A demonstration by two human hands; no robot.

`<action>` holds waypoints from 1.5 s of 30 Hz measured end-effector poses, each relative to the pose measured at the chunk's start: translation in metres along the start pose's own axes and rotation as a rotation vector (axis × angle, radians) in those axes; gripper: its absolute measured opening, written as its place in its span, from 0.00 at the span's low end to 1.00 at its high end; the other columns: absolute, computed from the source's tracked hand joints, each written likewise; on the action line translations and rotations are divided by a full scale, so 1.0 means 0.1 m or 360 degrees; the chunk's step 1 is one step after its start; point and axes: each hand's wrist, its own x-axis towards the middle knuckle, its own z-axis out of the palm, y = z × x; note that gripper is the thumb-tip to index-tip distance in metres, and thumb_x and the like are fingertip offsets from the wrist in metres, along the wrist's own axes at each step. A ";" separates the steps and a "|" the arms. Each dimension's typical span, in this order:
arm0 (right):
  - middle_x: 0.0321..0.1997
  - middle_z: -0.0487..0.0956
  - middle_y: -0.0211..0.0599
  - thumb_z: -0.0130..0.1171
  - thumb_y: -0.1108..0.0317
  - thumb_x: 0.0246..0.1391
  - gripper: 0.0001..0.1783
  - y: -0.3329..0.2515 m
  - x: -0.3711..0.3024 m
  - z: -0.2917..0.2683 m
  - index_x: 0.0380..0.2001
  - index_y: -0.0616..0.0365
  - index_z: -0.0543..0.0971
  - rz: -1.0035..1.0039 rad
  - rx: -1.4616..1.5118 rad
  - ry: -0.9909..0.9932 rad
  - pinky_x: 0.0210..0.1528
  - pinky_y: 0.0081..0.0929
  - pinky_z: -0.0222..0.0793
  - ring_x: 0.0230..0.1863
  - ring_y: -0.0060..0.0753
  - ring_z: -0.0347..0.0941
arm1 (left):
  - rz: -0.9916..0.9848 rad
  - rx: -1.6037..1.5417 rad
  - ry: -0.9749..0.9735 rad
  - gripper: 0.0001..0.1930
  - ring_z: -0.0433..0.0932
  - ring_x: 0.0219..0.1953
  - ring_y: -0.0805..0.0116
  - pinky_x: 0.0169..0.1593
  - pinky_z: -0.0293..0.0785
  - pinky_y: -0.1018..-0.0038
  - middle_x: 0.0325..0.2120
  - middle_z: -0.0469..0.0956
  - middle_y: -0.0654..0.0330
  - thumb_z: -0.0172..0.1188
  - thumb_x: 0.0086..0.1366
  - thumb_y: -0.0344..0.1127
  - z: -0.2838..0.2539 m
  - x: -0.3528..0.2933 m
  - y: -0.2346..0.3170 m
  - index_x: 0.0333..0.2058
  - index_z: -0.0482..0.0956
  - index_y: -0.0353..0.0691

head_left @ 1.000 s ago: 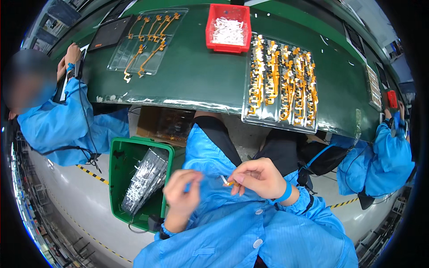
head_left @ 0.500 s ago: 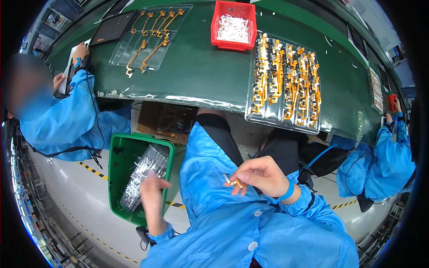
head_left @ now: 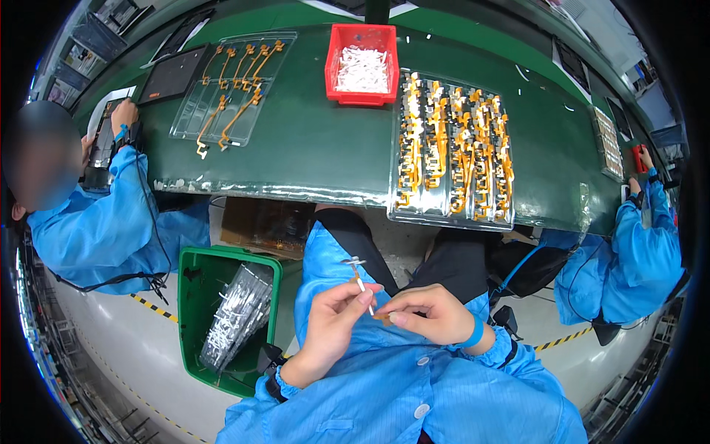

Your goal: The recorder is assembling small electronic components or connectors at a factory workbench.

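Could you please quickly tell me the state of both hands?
Left hand: closed, pinching a slim white-and-orange strip.
Right hand: closed, holding an orange flexible piece.

Bright light glares along the green table (head_left: 318,159), picture edges bending.

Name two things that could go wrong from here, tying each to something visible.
One: the thin orange-and-white part, pinched by the left hand and the right hand, could crease or slip from so small a grip.
Two: the clear tray seems to jut past the front edge of the green table, so a bump might jolt the orange pieces in it.
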 end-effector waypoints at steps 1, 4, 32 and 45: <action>0.36 0.82 0.39 0.57 0.66 0.63 0.12 0.03 0.02 -0.04 0.39 0.66 0.81 -0.0007 -0.0002 0.0017 0.41 0.23 0.74 0.38 0.24 0.78 | -0.0002 0.0007 -0.0017 0.13 0.77 0.38 0.76 0.46 0.72 0.78 0.33 0.80 0.62 0.58 0.68 0.30 0.03 0.02 0.05 0.48 0.78 0.30; 0.40 0.81 0.35 0.53 0.61 0.66 0.16 0.13 0.03 -0.07 0.41 0.66 0.80 0.0042 0.0116 0.0364 0.49 0.25 0.71 0.44 0.22 0.75 | -0.0154 0.0182 -0.0081 0.09 0.77 0.36 0.76 0.43 0.74 0.78 0.32 0.80 0.62 0.62 0.64 0.25 0.12 0.01 0.16 0.42 0.79 0.30; 0.37 0.83 0.44 0.61 0.78 0.57 0.11 -0.06 0.33 0.17 0.42 0.68 0.74 0.0111 0.0750 0.0434 0.42 0.19 0.77 0.41 0.26 0.81 | 0.1425 0.1597 0.0233 0.14 0.77 0.37 0.60 0.40 0.74 0.69 0.34 0.77 0.55 0.71 0.47 0.22 -0.02 -0.03 0.15 0.33 0.78 0.36; 0.39 0.83 0.44 0.60 0.80 0.56 0.07 -0.06 0.39 0.30 0.38 0.67 0.75 0.0225 0.0562 0.0515 0.45 0.21 0.77 0.42 0.26 0.80 | 0.1629 0.1921 0.0195 0.12 0.77 0.33 0.59 0.35 0.75 0.68 0.32 0.77 0.57 0.70 0.42 0.19 -0.08 0.03 0.18 0.28 0.82 0.38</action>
